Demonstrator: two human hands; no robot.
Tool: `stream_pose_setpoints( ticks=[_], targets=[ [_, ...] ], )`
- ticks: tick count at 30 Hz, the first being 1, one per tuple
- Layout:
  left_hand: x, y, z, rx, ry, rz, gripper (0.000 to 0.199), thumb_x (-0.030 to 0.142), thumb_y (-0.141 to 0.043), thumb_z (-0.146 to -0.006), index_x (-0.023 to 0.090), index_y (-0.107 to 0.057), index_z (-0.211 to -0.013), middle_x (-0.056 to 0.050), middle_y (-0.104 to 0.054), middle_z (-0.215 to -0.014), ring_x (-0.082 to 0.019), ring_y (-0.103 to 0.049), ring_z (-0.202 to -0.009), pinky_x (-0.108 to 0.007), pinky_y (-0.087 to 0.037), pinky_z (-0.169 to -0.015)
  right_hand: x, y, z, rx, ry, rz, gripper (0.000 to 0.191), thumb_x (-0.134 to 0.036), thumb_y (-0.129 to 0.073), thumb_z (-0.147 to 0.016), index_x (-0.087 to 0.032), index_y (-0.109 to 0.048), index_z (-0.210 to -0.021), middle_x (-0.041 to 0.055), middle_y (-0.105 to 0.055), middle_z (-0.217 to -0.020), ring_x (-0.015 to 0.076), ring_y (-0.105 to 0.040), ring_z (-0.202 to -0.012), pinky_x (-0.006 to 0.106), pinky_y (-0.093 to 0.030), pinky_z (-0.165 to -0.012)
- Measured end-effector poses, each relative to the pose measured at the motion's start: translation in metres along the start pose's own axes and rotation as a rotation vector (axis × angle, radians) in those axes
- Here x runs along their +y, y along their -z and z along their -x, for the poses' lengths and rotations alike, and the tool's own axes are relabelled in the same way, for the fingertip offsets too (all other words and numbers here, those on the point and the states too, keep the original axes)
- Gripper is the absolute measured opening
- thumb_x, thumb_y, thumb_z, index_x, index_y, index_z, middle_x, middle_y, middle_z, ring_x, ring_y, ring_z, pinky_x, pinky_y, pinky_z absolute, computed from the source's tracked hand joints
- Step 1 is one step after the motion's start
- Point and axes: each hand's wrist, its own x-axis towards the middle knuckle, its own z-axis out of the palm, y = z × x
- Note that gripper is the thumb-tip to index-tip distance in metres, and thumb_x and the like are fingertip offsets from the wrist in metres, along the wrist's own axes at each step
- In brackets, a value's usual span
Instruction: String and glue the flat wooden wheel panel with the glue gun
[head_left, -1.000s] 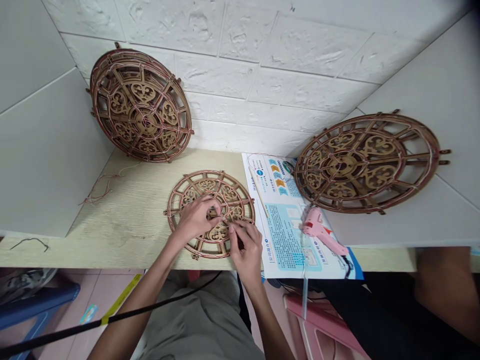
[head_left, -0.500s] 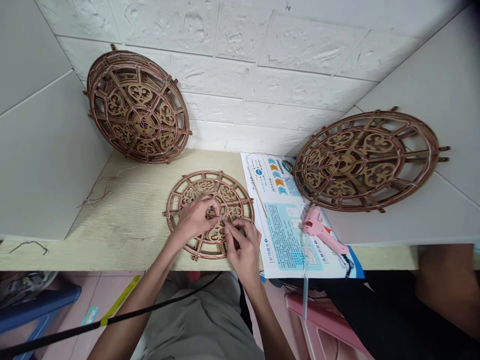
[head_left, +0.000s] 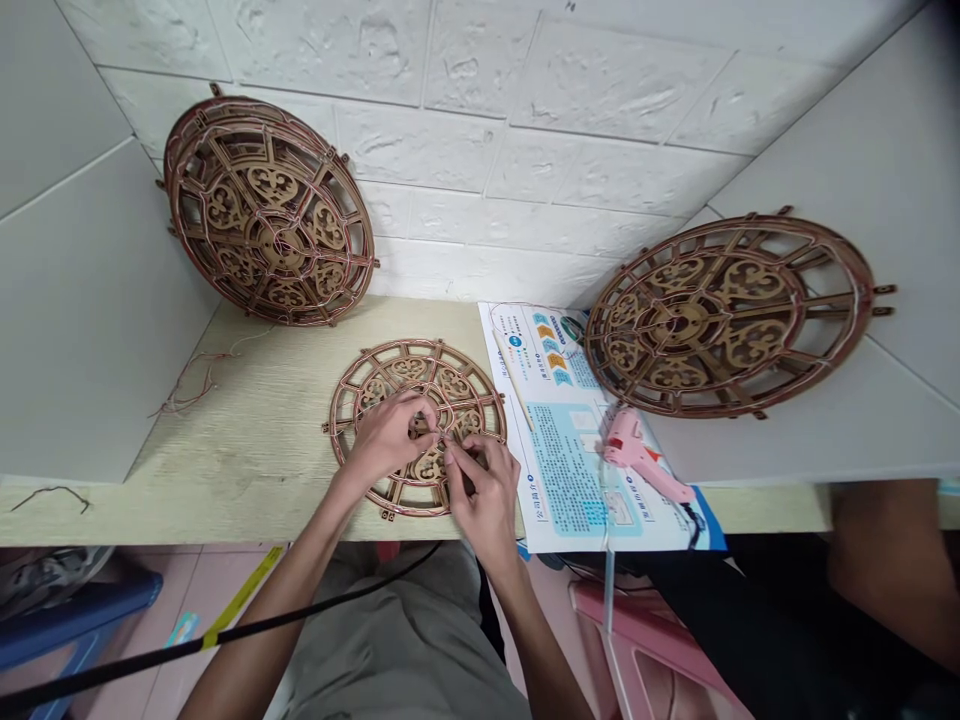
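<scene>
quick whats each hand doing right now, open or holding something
Left hand: closed at the wooden lattice disc, what it grips is hidden.
Right hand: pinching at the disc, held item too small to tell.

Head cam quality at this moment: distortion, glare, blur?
Head view: strong wide-angle distortion, with the white brick wall bowing and its mortar lines slanting toward the edges. Light is soft and even, no hard glare. Left hand and right hand look fairly sharp, but detail between them on the wooden lattice disc is too fine to resolve.
</scene>
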Motion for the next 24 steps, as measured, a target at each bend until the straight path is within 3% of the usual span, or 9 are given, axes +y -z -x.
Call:
stream_pose_setpoints(
  ticks=[14, 24],
  targets=[
    [-0.0008, 0.0001, -0.0014, -0.004, 0.004, 0.013, 0.008, 0.019, -0.07, -0.082, 0.022, -0.064, -0.087, 0.002, -0.069, -0.105, -0.018, -0.062, -0.094, -0.029, -0.046, -0.082, 0.0009, 0.0025, 0.0017, -0.014, 0.046, 0.031, 0.026, -0.02, -0.054, -0.099, -0.023, -0.073, -0.117, 0.0075, -0.061, -0.104, 0.0232, -0.055, -0.099, 0.039, -0.041, -0.083],
    [-0.0011, 0.0012, 0.0, -0.002, -0.008, 0.022, 0.009, 0.019, -0.07, -0.082, 0.022, -0.064, -0.087, 0.001, -0.069, -0.108, -0.02, -0.062, -0.103, -0.03, -0.046, -0.086, 0.0008, -0.0002, 0.0021, 0.002, -0.006, -0.005, 0.026, -0.022, -0.052, -0.1, -0.026, -0.075, -0.113, 0.0065, -0.061, -0.102, 0.023, -0.057, -0.1, 0.04, -0.041, -0.086]
  ],
)
